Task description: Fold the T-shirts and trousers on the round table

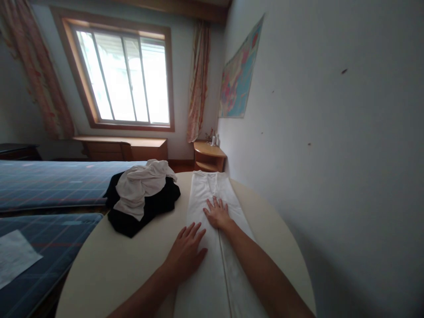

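White trousers (208,274) lie lengthwise on the round cream table (149,269), legs side by side, with the waistband at the far edge. My right hand (217,213) rests flat on their upper part, fingers spread. Nearer to me, my left hand (187,249) lies over the left edge of the trousers, its fingers stretched and apart. Neither hand grips anything. The near ends of the legs run out of view at the bottom.
At the table's far left lies a heap of clothes, a pale garment (141,181) on a black one (162,198). Plaid mattresses (56,181) stand to the left, with a white sheet (16,256) on the nearer one. A wall (331,185) borders the right side.
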{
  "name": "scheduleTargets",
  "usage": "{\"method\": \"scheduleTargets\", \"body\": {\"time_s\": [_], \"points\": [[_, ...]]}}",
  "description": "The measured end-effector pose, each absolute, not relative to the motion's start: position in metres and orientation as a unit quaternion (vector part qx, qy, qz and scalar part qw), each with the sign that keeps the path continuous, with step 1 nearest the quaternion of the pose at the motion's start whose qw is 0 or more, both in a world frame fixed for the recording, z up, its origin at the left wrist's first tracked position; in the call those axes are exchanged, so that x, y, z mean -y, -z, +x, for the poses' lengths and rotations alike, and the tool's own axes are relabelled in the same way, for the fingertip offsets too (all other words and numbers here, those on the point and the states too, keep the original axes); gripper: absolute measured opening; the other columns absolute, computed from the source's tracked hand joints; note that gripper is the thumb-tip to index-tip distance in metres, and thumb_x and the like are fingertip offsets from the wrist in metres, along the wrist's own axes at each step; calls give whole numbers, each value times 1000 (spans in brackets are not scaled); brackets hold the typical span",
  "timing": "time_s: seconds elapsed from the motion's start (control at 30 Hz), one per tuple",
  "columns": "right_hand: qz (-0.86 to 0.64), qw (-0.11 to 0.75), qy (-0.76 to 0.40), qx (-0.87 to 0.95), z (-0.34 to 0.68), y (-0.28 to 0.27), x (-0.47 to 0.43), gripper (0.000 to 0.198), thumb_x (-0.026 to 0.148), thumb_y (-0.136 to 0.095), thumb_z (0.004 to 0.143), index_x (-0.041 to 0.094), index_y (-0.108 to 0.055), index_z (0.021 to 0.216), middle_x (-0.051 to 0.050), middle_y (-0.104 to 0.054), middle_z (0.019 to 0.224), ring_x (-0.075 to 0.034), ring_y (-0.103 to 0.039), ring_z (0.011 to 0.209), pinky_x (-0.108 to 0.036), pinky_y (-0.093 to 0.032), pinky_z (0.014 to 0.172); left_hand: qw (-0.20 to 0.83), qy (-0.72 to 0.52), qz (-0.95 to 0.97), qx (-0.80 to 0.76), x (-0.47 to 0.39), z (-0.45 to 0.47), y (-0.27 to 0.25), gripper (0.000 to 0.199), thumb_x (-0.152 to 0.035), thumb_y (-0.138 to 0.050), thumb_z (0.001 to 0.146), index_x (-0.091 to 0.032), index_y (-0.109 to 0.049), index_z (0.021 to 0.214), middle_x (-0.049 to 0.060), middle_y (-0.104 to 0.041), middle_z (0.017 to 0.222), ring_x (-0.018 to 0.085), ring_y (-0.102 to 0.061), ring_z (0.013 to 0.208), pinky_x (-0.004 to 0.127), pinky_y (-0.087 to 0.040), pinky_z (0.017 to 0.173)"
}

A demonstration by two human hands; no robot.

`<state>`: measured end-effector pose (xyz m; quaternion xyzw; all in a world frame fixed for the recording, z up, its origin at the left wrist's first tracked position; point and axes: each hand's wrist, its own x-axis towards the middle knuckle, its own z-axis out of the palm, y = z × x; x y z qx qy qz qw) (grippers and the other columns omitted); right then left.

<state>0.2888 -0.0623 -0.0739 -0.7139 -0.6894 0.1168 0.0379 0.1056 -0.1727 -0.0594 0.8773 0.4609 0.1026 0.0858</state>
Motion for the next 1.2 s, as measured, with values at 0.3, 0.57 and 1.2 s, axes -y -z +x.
{"method": "scheduleTargets", "body": {"time_s": [0.3,0.57,1.2], "points": [[-714,96,-63,690,285,73,38,62,57,-22,99,29,-31,154,-6,-12,165,-29,-13,149,-50,-7,117,124,-56,876,-463,164,97,65,63,-51,-37,98,-22,-33,153,9,-20,162,30,-12,150,53,-16,120],[-621,67,-105,774,285,66,121,62,55,-22,101,26,-29,155,-9,-8,165,-29,-9,151,-48,-9,119,118,-46,881,-455,165,96,70,66,-46,-37,96,-17,-27,155,11,-15,163,29,-8,151,51,-12,121],[-469,33,-199,860,305,51,319,78,51,-47,96,18,-13,158,-10,-7,163,-27,-4,151,-48,-10,123,214,-35,938,-271,226,81,41,44,-47,-74,74,-20,-59,105,14,-32,158,37,-17,148,54,-23,118]]}}
